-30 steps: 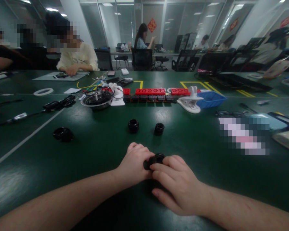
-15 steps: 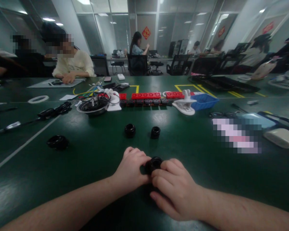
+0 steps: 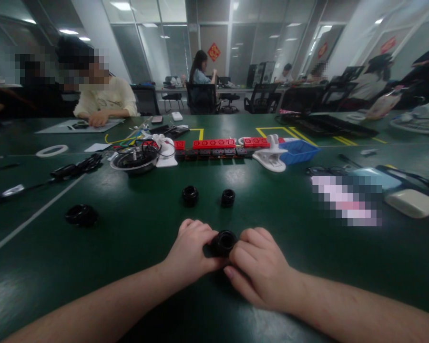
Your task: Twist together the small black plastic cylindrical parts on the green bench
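A black ring-shaped fitting with a round opening, which looks like a cable gland (image 3: 224,243), sits between my two hands just above the green tabletop. My left hand (image 3: 193,247) grips it from the left, thumb on the near side and fingers on the far side. Curled fingers of my right hand (image 3: 259,267) press against its right side, and the right thumb points at its lower edge. Part of the fitting is hidden behind the fingers. Beyond the hands stand two similar black fittings, a larger one (image 3: 190,196) and a smaller one (image 3: 228,197). Another black fitting (image 3: 81,215) lies farther left.
Red socket strips (image 3: 213,143) run across the table between two white clip stands, one (image 3: 271,156) beside a blue bin (image 3: 299,151). A metal bowl (image 3: 134,164) with wires and black cables (image 3: 75,169) lie left. A white case (image 3: 413,202) lies right. A co-worker (image 3: 107,100) sits opposite.
My right fingers have shifted around the fitting's right side, uncovering more of its opening. The left hand keeps its grip. The whole view has moved slightly.
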Tool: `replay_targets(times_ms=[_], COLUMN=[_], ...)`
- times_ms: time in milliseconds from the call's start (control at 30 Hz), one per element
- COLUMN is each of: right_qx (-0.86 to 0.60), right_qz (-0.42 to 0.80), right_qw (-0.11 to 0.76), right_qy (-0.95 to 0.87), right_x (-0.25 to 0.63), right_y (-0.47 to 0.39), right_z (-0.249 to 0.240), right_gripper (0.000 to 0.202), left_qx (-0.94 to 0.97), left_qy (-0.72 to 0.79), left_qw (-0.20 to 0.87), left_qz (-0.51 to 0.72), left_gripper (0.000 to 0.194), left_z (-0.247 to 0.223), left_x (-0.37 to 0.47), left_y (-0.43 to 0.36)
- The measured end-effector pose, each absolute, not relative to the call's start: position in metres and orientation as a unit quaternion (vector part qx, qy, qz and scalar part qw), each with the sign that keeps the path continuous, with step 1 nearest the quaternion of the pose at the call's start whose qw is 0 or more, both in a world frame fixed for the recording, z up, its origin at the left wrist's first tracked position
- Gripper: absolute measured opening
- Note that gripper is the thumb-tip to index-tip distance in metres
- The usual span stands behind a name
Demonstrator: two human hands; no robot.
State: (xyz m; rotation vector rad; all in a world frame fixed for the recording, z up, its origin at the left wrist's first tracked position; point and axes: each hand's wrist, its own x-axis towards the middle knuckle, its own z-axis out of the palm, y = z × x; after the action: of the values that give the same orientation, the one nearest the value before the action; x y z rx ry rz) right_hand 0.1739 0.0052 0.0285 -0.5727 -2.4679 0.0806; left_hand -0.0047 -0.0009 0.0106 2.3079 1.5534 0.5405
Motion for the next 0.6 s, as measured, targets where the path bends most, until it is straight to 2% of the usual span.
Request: replay_targets(times_ms=[233,600], right_qx=[-0.245,-0.275], right_qz=[0.035,0.073], right_qw=[0.288,0.300], right_qy=[-0.925,-0.910], right_x=[0.1748,0.1751], right_y=[0.0112,0.0151], right_z=[0.0251,0.0246], right_gripper=[0.027,0.030], left_qx=[0.804,0.808], left_qy=[0.541,0.534], left_qw=[0.169,0.178], left_qz=[0.182,0.176], left_gripper=[0.022,0.015], left_z=[0.0116,0.0099], left_x=[-0.0039,-0.0041], left_y=[0.0006,0.0008])
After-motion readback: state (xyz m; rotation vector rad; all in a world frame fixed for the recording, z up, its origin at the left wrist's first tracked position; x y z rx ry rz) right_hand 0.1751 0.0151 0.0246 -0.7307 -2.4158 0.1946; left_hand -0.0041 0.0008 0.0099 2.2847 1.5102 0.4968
